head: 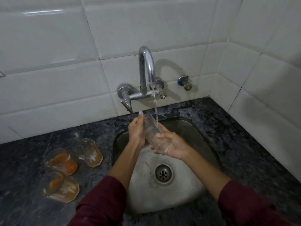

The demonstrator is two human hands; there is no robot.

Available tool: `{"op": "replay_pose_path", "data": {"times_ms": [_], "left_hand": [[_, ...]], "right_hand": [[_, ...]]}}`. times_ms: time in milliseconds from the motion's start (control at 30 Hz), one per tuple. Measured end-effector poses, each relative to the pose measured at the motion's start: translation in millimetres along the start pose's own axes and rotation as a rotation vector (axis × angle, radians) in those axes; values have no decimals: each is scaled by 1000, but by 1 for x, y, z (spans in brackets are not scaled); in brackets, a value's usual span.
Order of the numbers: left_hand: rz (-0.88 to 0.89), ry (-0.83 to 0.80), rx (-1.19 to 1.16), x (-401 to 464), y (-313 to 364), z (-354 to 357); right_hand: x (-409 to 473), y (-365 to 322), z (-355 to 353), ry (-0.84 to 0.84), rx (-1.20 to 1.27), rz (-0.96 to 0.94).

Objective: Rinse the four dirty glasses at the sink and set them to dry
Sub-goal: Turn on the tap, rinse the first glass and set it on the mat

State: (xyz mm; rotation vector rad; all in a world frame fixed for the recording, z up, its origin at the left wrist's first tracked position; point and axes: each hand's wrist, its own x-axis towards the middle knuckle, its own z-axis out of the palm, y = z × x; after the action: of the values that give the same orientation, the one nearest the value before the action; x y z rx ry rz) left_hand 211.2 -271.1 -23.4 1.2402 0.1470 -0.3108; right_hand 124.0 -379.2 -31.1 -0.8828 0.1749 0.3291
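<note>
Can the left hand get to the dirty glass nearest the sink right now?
Probably not yet. The left hand is wrapped around the glass under the running tap, shared with the right hand. The path over the counter to the nearest dirty glass looks clear once it lets go.

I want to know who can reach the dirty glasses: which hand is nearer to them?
Left. The left hand is over the sink's left side, closer to the dirty glasses; the right hand is farther right.

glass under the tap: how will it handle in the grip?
Probably slippery: the glass sits under the running water and both hands look wet. Likely rigid and breakable over the steel sink. Its tall, smooth sides suggest it would roll if laid down.
</note>
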Motion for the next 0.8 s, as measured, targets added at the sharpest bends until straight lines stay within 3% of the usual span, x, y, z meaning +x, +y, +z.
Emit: {"op": "replay_pose_path", "data": {"times_ms": [100, 267, 367, 500, 800], "left_hand": [[-166, -110, 45, 0, 3, 1], [-322, -248, 540, 8, -7, -9], [-212, -258, 718, -8, -8, -8], [107, -253, 1100, -23, -28, -15], [240, -303, 1139, -47, -43, -40]], "right_hand": [[5, 11, -7, 15, 135, 34], [10, 37, -25, 63, 221, 62], [12, 52, -28, 102, -32, 50], [9, 69, -22, 168, -294, -4], [-7, 76, -25, 115, -456, 16]]}}
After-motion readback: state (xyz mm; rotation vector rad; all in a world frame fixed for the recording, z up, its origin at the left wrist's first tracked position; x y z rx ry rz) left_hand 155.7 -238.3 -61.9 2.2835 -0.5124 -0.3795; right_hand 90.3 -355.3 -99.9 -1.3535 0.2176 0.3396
